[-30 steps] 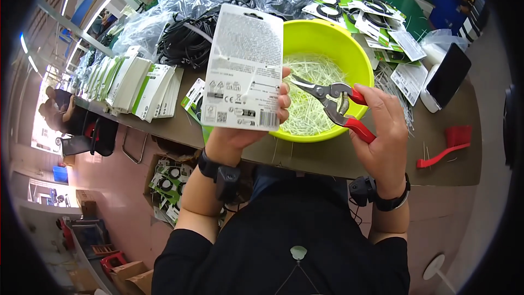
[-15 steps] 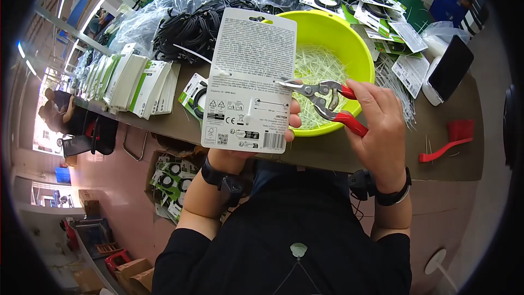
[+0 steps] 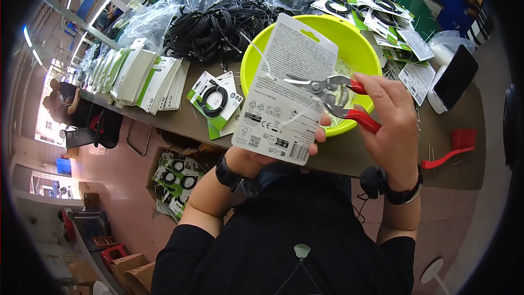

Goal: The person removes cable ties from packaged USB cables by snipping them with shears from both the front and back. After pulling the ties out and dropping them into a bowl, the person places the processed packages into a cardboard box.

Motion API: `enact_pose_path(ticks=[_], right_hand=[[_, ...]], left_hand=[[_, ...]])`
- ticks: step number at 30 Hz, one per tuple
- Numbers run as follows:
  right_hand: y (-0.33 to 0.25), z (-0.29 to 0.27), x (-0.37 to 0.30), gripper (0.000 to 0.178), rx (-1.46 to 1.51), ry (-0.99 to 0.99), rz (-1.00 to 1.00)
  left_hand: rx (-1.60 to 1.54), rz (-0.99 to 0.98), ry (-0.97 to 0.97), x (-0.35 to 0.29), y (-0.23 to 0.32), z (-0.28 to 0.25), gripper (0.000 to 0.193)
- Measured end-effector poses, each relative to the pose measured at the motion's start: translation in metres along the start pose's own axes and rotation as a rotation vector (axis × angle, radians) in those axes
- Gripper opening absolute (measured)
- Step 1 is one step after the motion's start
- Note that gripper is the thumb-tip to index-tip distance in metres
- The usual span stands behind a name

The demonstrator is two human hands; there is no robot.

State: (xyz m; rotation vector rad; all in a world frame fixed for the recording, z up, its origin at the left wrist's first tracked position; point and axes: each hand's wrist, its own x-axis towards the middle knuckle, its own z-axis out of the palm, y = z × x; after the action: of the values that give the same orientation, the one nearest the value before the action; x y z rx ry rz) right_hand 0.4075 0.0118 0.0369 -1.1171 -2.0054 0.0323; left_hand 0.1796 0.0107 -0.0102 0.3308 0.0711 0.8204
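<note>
My left hand grips a white printed packaging card from below and behind, its fingertips showing at the card's right edge. The card is tilted, back side facing me. A thin white cable tie sticks out past its upper left edge. My right hand is closed round red-handled pruning shears. Their metal blades lie over the middle of the card; whether they touch it I cannot tell. Behind the card stands a lime-green basin holding many thin white plastic strips.
Left of the basin lie carded black cables, a row of stacked cards and a heap of black cables. More carded cables, a dark-screened phone and a red brush are at right. A carton sits below the table edge.
The card has tipped clockwise and shifted right, and the shears have moved slightly right with it. The white tie now stands up more steeply at the card's left edge.
</note>
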Motion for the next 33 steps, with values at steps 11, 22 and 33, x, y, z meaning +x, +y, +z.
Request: enact_pose_path(ticks=[11, 22, 33], right_hand=[[-0.011, 0.005, 0.003, 0.048, -0.102, -0.047, -0.057], [-0.008, 0.005, -0.011, 0.048, 0.051, -0.112, -0.02], [-0.015, 0.014, -0.012, 0.045, 0.064, -0.195, -0.037]], left_hand=[[0.004, -0.025, 0.035, -0.003, -0.006, -0.003, 0.072], [0.093, 0.254, 0.218, 0.001, 0.011, 0.004, 0.068], [0.19, 0.297, 0.115, 0.002, 0.009, -0.002, 0.068]])
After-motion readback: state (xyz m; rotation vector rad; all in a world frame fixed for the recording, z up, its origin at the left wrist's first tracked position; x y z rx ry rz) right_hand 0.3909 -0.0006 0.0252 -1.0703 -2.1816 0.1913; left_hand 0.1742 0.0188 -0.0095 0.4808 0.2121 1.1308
